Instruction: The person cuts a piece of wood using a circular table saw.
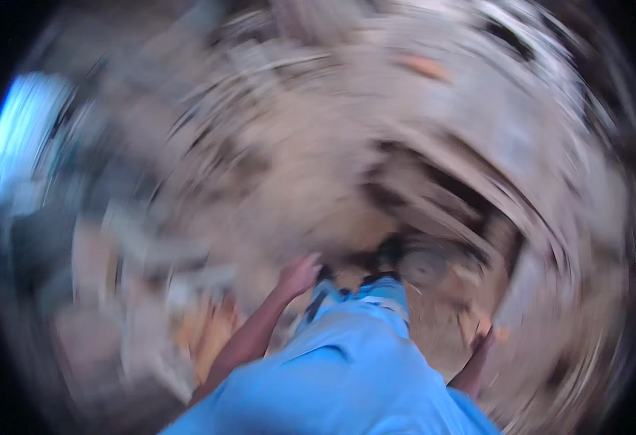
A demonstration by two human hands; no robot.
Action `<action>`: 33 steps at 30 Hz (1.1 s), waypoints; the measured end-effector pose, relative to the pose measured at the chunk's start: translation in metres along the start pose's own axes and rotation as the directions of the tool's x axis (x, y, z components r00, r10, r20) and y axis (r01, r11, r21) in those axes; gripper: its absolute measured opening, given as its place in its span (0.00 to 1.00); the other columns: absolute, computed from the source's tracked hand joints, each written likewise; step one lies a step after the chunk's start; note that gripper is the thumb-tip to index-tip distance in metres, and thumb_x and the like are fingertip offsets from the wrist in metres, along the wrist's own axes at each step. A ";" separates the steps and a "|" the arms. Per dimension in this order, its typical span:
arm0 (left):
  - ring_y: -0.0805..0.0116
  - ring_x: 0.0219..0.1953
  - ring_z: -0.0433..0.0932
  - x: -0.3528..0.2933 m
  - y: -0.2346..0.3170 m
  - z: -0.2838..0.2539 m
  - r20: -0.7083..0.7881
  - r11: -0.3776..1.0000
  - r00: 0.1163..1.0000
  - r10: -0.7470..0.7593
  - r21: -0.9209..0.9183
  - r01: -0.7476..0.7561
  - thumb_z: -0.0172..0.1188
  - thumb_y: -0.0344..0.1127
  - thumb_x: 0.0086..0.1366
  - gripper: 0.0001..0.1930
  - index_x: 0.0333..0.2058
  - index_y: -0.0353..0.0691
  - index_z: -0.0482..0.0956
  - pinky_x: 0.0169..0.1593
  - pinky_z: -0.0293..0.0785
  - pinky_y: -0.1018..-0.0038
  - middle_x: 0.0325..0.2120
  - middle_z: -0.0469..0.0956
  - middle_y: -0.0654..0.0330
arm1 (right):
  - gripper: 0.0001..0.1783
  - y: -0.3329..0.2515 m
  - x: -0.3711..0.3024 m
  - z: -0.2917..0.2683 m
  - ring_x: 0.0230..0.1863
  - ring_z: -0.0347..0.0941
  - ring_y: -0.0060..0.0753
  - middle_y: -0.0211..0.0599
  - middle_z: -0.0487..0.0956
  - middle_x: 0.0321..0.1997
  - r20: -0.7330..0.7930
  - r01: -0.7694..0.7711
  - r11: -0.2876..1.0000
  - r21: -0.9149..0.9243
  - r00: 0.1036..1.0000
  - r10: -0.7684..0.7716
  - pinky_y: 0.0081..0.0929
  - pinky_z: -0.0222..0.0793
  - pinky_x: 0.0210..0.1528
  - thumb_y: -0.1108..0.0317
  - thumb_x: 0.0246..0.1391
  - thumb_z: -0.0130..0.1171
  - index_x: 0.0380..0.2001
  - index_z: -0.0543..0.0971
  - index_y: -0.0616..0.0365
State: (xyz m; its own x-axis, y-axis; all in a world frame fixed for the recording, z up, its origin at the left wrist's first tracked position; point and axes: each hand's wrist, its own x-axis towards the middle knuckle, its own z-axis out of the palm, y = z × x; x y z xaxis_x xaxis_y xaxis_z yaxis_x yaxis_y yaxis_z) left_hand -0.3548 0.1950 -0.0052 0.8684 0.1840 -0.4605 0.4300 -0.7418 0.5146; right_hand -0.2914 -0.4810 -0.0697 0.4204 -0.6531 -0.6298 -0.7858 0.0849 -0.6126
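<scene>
Motion smears the whole head view. My left hand (300,275) hangs in front of my left leg, beside the blue clothing (354,370) I wear. Its fingers are too blurred to read, and no held thing can be made out. Lower and farther right is my right hand (483,338), next to a workbench-like structure. A small orange patch (502,334) shows at its fingertips; whether the hand holds it, I cannot tell. My dark shoes (389,250) stand on brown ground.
A pale, table-like surface (477,109) runs along the right, with an orange object (425,66) on it and dark gaps beneath. A round grey shape (425,265) lies by my right foot. Blurred pale pieces (151,246) crowd the left. A bright opening (24,138) glows far left.
</scene>
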 end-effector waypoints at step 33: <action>0.47 0.52 0.83 -0.309 -0.185 -0.177 -0.497 0.828 0.662 -0.561 -0.316 0.464 0.62 0.34 0.71 0.22 0.61 0.35 0.75 0.55 0.76 0.57 0.51 0.82 0.42 | 0.34 -0.077 -0.299 0.242 0.56 0.80 0.38 0.45 0.82 0.60 0.886 0.671 0.682 -0.290 0.457 -0.073 0.35 0.76 0.59 0.52 0.69 0.63 0.68 0.74 0.64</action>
State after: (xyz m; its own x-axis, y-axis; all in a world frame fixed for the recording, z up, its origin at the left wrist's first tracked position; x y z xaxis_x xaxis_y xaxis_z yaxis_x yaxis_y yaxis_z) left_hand -0.6592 0.3891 0.1700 0.4564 0.8586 -0.2335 0.8369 -0.3251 0.4404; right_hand -0.2466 -0.1102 0.0506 0.6517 0.3618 -0.6666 -0.3852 -0.5992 -0.7019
